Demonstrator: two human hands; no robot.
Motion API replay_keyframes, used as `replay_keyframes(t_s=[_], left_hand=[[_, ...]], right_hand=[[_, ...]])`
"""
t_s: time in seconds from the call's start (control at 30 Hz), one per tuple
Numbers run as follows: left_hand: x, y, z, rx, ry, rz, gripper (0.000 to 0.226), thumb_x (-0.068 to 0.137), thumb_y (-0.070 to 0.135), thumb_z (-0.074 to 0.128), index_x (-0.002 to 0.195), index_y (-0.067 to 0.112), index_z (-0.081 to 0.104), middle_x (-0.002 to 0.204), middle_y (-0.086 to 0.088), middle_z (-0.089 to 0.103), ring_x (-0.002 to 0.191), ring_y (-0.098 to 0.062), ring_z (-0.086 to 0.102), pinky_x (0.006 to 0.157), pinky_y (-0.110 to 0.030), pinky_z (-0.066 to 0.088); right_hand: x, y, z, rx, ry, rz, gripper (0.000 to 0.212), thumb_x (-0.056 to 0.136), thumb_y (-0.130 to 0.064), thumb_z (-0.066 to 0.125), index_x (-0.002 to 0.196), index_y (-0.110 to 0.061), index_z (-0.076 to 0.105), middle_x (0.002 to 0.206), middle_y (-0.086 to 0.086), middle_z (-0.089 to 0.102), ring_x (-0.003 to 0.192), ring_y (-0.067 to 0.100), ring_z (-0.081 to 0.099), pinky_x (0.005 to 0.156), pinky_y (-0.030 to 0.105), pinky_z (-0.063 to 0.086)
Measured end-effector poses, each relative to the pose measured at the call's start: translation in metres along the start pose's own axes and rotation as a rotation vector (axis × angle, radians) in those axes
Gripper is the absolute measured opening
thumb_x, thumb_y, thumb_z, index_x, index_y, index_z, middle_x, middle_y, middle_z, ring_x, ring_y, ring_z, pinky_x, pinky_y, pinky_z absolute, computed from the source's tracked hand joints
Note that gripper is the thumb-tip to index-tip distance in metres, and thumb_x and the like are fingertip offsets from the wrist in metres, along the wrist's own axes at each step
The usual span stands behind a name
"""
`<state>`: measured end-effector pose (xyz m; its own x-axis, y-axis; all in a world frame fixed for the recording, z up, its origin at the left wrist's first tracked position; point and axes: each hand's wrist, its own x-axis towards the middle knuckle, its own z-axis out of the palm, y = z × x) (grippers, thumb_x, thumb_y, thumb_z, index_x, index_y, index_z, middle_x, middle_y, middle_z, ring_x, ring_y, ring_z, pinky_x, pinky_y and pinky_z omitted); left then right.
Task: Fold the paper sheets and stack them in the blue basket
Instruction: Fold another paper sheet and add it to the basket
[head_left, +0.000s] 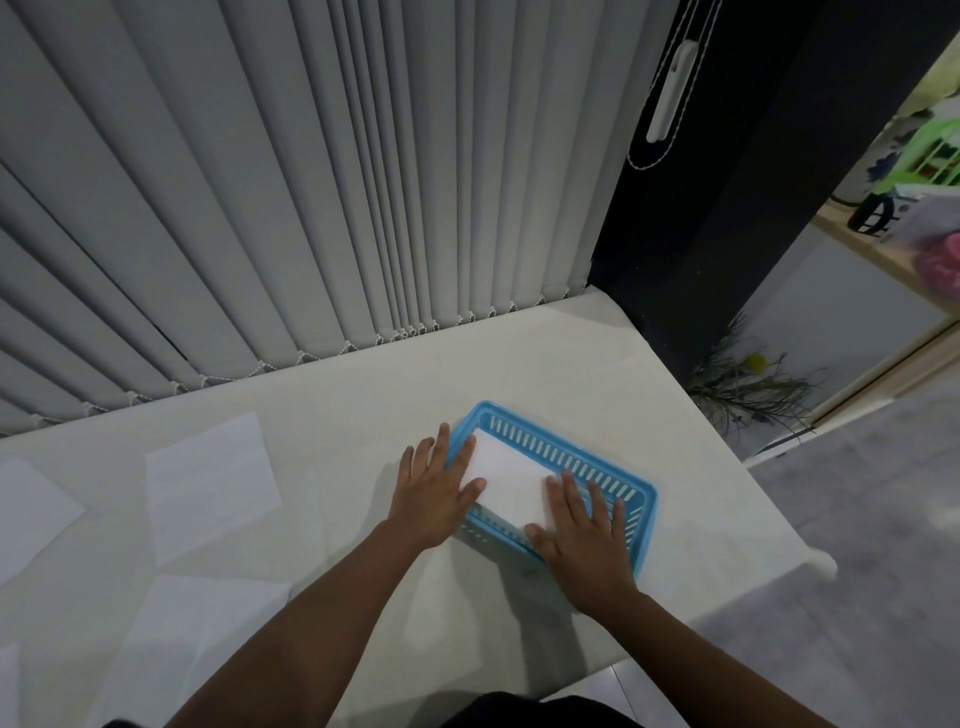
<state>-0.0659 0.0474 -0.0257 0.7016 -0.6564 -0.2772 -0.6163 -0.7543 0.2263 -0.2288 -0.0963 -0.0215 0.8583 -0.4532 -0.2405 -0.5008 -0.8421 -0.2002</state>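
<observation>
- Sheets of white paper lie flat and unfolded on the left part of the pale table (363, 384). A far-left sheet (31, 501) is cut by the frame edge at nine o'clock, a middle sheet (210, 483) lies just to its right, and a near sheet (202, 629) sits at about seven o'clock.
- Vertical blinds (260, 182) hang behind the table from nine to twelve o'clock, with their beaded bottom ends at the table's far edge.
- The left hand (436, 493) lies palm down at the basket's nine o'clock end. Its fingers are straight and a little apart, and the fingertips reach over the rim. The forefinger and thumb rest on the left end of the folded paper, pinching nothing.
- The folded paper (506, 480), a white rectangle, lies flat inside the basket between the two hands and covers most of the floor that shows.
- The blue basket (647, 530) stands on the table right of centre, with its long side running from ten to four o'clock and its walls slotted.
- The right hand (587, 545) lies palm down at the basket's four o'clock end. Its fingers are straight and close together, laid over the paper's right end and the slotted wall there. The thumb stretches out along the near rim.
- A white cord weight (672, 88) hangs at one o'clock against a dark wall.
- A dried plant (748, 384) stands beyond the table's right edge at three o'clock, and a shelf (883, 260) with coloured things is at two o'clock.
</observation>
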Motion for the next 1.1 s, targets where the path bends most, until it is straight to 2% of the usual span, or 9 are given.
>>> replay_keyframes(t_s=[0.1,0.17,0.27,0.33,0.4,0.63,0.8,0.93,1.1], left_hand=[[-0.001,-0.001,-0.002,-0.253,0.06,-0.119,0.067,0.094,0.06,0.015,0.151,0.031,-0.003,0.163,-0.002,0.001,0.148,-0.029,0.01,0.121,-0.046,0.009],[0.0,-0.004,-0.002,-0.507,0.096,-0.249,0.064,0.097,0.054,0.024,0.152,0.027,0.008,0.16,-0.003,0.017,0.145,-0.028,0.021,0.12,-0.046,0.021],[-0.003,-0.005,-0.008,-0.814,0.07,-0.359,0.055,0.099,0.048,0.025,0.144,0.019,0.033,0.144,-0.01,0.046,0.123,-0.026,0.049,0.103,-0.04,0.04],[-0.008,0.0,-0.013,-0.914,0.018,-0.377,0.047,0.101,0.041,0.022,0.134,0.015,0.044,0.127,-0.009,0.056,0.106,-0.021,0.053,0.09,-0.031,0.039],[-0.011,0.004,-0.014,-0.986,-0.005,-0.398,0.046,0.101,0.041,0.021,0.132,0.015,0.044,0.122,-0.007,0.054,0.105,-0.021,0.052,0.088,-0.032,0.039],[-0.033,-0.002,-0.014,-1.079,0.166,-0.418,0.039,0.102,0.033,0.031,0.133,0.012,0.041,0.121,-0.007,0.053,0.101,-0.019,0.051,0.084,-0.03,0.037],[-0.058,-0.039,-0.01,-1.065,0.243,-0.497,0.042,0.101,0.035,0.032,0.133,0.011,0.044,0.125,-0.011,0.056,0.102,-0.021,0.055,0.083,-0.03,0.04],[-0.073,-0.075,-0.018,-1.046,0.294,-0.565,0.043,0.101,0.036,0.032,0.134,0.01,0.043,0.125,-0.008,0.055,0.104,-0.019,0.051,0.087,-0.03,0.038],[-0.078,-0.115,-0.031,-0.988,0.314,-0.593,0.042,0.102,0.032,0.032,0.132,0.006,0.046,0.129,-0.015,0.054,0.112,-0.026,0.052,0.089,-0.029,0.035]], right_hand=[[-0.008,0.011,-0.005,0.18,0.213,0.199,0.081,0.088,-0.068,0.006,0.153,-0.019,0.008,0.162,0.005,0.0,0.148,0.032,0.004,0.117,0.047,-0.004],[-0.013,0.02,-0.01,0.322,0.262,0.358,0.076,0.093,-0.059,0.025,0.153,-0.015,0.008,0.162,0.009,0.003,0.147,0.035,0.009,0.118,0.049,0.006],[-0.01,0.033,-0.008,0.623,0.202,0.577,0.075,0.094,-0.046,0.047,0.151,-0.012,0.011,0.159,0.015,0.017,0.141,0.041,0.024,0.114,0.056,0.024],[-0.008,0.033,-0.009,0.897,0.181,0.641,0.064,0.093,-0.037,0.054,0.143,-0.013,0.023,0.143,0.018,0.042,0.127,0.041,0.046,0.103,0.059,0.041],[-0.008,0.028,-0.013,1.084,0.181,0.655,0.051,0.093,-0.029,0.057,0.133,-0.015,0.03,0.124,0.014,0.055,0.11,0.033,0.058,0.093,0.054,0.051],[-0.006,0.01,-0.005,1.153,0.14,0.577,0.058,0.089,-0.033,0.061,0.136,-0.022,0.028,0.12,0.012,0.059,0.103,0.031,0.063,0.089,0.057,0.053],[-0.003,-0.023,0.001,1.169,0.059,0.5,0.06,0.09,-0.034,0.06,0.138,-0.023,0.026,0.122,0.012,0.059,0.102,0.031,0.063,0.089,0.056,0.053],[-0.002,-0.059,0.006,1.192,0.005,0.44,0.058,0.093,-0.028,0.057,0.14,-0.018,0.023,0.122,0.01,0.056,0.107,0.031,0.06,0.089,0.047,0.051],[0.0,-0.099,0.02,1.232,-0.011,0.479,0.058,0.092,-0.025,0.058,0.138,-0.017,0.024,0.129,0.014,0.052,0.111,0.033,0.059,0.095,0.051,0.049]])
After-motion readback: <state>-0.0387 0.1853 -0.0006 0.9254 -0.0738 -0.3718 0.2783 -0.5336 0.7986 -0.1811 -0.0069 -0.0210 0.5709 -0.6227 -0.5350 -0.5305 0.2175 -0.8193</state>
